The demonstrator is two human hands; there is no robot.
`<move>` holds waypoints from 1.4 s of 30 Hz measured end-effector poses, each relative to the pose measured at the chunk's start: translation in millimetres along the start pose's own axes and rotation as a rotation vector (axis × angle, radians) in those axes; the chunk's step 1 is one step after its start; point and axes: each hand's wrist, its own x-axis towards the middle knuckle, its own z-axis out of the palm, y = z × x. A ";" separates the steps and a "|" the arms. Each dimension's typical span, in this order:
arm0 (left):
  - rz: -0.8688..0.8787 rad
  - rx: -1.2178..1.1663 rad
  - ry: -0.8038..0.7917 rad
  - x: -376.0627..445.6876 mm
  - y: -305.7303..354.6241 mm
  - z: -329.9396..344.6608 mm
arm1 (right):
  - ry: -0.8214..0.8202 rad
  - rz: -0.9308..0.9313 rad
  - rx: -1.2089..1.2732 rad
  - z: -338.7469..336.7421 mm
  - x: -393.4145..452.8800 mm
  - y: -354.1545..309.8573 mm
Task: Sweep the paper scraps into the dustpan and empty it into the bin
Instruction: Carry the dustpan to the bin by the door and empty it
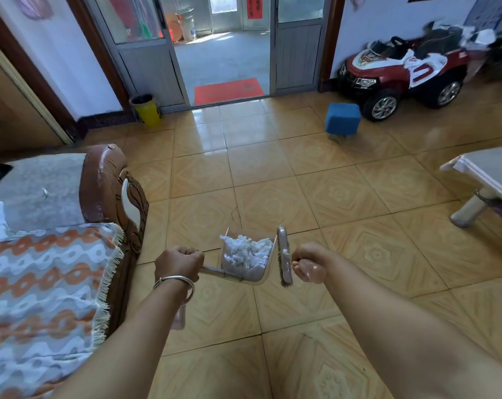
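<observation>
Both bare arms extended forward; left hand (178, 263) fisted, right hand (308, 264) apparently fisted, partly blurred.

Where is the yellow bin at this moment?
In the head view, the yellow bin stands on the floor at the far left, against the wall beside the left door frame, well ahead of the dustpan that the left hand holds.

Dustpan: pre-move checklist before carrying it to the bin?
1. Scraps in dustpan: ok, heaped inside.
2. Left hand grip on dustpan handle: ok, fist closed.
3. Right hand grip on brush: ok, brush beside the pan's right edge.
4. Floor free of scraps: ok where visible.
5. Bin located: ok, yellow, by the door.
6. Bin has room: cannot tell.
</observation>
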 end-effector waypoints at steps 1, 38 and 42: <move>0.001 -0.008 0.003 9.6 4.9 1.3 | -0.006 0.006 0.022 1.7 4.8 -7.9; -0.010 -0.075 -0.056 493.1 224.7 -17.0 | -0.146 -0.043 0.474 182.1 284.8 -444.4; -0.058 -0.163 -0.036 539.4 252.7 -11.1 | -0.197 -0.043 0.519 188.8 306.1 -501.5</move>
